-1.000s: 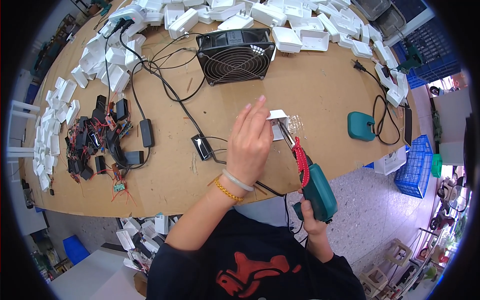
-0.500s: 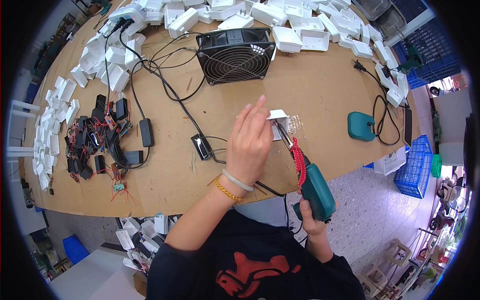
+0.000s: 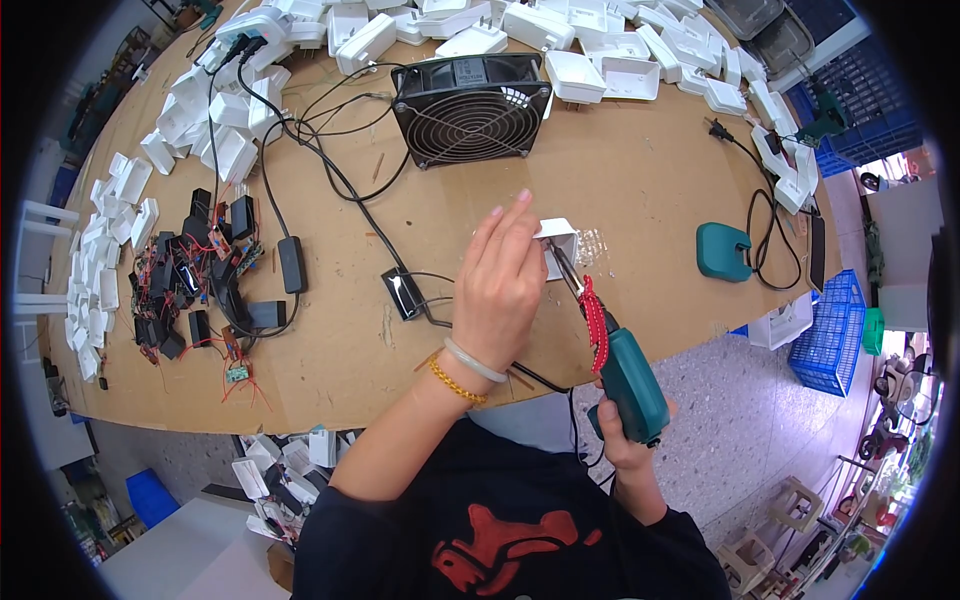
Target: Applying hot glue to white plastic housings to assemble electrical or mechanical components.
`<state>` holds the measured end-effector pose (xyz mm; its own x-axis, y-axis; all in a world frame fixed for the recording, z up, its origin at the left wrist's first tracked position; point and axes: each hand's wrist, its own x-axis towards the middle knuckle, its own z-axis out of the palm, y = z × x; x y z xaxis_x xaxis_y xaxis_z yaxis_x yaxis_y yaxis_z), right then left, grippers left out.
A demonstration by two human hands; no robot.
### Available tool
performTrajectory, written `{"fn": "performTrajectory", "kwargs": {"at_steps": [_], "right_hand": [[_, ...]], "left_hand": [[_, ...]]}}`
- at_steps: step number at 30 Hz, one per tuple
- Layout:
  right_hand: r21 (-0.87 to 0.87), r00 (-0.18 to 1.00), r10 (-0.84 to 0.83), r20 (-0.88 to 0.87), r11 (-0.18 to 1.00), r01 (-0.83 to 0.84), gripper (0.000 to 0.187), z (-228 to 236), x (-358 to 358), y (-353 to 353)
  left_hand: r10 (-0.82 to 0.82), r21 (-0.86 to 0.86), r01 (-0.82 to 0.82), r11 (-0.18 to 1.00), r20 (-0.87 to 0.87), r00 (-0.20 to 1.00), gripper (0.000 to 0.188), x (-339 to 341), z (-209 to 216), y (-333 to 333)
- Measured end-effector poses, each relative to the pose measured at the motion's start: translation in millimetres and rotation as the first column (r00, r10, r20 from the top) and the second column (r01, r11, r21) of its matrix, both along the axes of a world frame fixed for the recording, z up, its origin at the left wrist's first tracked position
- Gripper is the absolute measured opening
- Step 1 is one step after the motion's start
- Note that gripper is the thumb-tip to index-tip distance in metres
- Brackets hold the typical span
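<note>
My left hand [image 3: 500, 290] rests on the table, its fingers stretched forward against the left side of a small white plastic case [image 3: 566, 238]. It steadies the case; my thumb and part of the case are hidden behind the hand. In my right hand [image 3: 628, 446] is a green soldering gun [image 3: 636, 385], wrapped near its front with red dotted cord [image 3: 594, 318]. The metal tip [image 3: 567, 268] of the gun reaches into the open case. What the tip touches inside is too small to make out. Bits of clear residue [image 3: 595, 248] lie just right of the case.
A black fan [image 3: 472, 115] stands beyond my hands. White plastic cases [image 3: 480, 42] are heaped along the far edge. Black parts with red wires [image 3: 190, 285] lie at left, near a black cable with an inline box [image 3: 292, 265]. A green box [image 3: 722, 251] sits at right.
Both hands stay almost in place. The soldering gun has shifted very slightly, its tip still inside the white case.
</note>
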<state>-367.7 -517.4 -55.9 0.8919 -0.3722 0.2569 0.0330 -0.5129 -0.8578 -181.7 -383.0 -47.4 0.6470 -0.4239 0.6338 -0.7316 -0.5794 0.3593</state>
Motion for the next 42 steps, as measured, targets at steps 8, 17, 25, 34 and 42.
{"fn": "performTrajectory", "kwargs": {"at_steps": [8, 17, 25, 34, 42], "right_hand": [[0.246, 0.999, -0.051, -0.003, 0.968, 0.05, 0.031, 0.9, -22.3, -5.9], [0.512, 0.996, -0.087, -0.022, 0.855, 0.086, 0.047, 8.9, -33.0, -12.8], [0.558, 0.999, -0.032, 0.01, 0.83, 0.021, 0.053, 9.9, -32.6, -10.5], [0.529, 1.0, -0.024, -0.006, 0.848, 0.024, 0.064, 10.1, -35.9, -19.5], [0.488, 0.99, -0.14, -0.011, 0.864, 0.127, 0.069, 14.0, -33.5, -24.1]], "left_hand": [[0.001, 0.002, -0.001, 1.0, -0.011, 1.0, 0.009, 0.3, 1.9, -1.1], [0.026, -0.013, -0.026, 1.0, 0.009, 1.0, 0.007, 0.4, 1.9, -1.1], [0.027, -0.021, -0.028, 0.999, -0.009, 1.0, 0.007, 0.4, 2.3, -0.8], [0.076, -0.116, -0.081, 0.99, -0.041, 0.996, 0.019, 0.9, 39.7, 25.7], [-0.07, 0.291, 0.385, 0.876, -0.713, 0.698, 0.062, 55.9, 40.8, 45.7]]}}
